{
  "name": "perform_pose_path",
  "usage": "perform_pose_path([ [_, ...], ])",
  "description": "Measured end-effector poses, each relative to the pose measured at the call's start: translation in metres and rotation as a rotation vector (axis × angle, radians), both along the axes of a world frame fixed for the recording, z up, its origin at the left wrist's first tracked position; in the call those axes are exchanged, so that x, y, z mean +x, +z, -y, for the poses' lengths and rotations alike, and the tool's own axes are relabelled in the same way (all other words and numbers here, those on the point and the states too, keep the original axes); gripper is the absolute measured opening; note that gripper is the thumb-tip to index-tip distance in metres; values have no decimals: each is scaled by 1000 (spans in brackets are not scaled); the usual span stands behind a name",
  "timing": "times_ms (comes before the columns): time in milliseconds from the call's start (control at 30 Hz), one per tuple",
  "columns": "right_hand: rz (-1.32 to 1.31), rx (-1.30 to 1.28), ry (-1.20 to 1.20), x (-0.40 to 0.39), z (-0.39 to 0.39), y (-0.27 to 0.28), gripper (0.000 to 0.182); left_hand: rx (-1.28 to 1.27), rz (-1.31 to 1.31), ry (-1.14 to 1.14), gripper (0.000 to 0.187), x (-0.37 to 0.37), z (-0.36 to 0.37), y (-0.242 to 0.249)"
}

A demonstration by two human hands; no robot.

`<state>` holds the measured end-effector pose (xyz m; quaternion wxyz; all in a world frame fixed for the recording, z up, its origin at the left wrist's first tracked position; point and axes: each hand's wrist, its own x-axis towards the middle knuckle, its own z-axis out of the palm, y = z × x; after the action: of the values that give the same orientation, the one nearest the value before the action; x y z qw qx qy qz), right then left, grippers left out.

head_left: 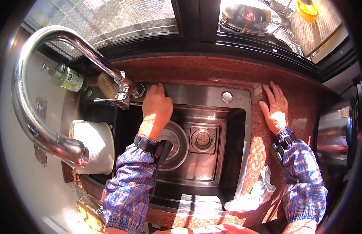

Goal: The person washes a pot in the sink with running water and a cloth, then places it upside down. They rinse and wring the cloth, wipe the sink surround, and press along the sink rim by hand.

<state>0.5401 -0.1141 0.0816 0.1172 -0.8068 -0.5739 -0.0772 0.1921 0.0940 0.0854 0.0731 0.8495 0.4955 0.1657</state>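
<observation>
My left hand [156, 104] is on the steel back ledge of the sink [196, 95], just right of the chrome faucet [124, 91]. Its fingers are bent and pressed together, and what lies under them, if anything, is hidden. My right hand [275, 109] rests on the red granite counter [302, 117] to the right of the sink, fingers stretched out and thumb apart, holding nothing. Below my left wrist, a round metal bowl [180, 150] sits in the basin, partly covered by the forearm. Beside it is the drain strainer [202, 139].
A white pot [93, 146] stands left of the basin under the spout. A green-labelled bottle [69, 79] and a brown scrub brush [106, 85] are behind the faucet. A crumpled white cloth [253, 194] lies at the front right rim. A steel pot [333, 132] is at far right.
</observation>
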Motion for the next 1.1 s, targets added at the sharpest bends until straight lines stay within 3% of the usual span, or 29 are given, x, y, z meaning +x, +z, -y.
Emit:
perform_pose_path([
  [267,17,-1,2,1,0,-1,57,33,118,-84,46,18,15,-1],
  [400,14,-5,0,1,1,-1,56,-3,62,15,47,-9,-1,3],
  [467,9,-2,-3,1,1,-1,56,-137,63,162,48,-11,-6,5],
  [500,6,1,-1,1,1,-1,56,-84,35,237,51,-9,-7,5],
  [700,-11,13,4,-1,0,1,57,-142,6,316,51,10,-8,3],
  [1100,6,-1,6,1,0,-1,57,-8,139,79,47,25,15,-10],
])
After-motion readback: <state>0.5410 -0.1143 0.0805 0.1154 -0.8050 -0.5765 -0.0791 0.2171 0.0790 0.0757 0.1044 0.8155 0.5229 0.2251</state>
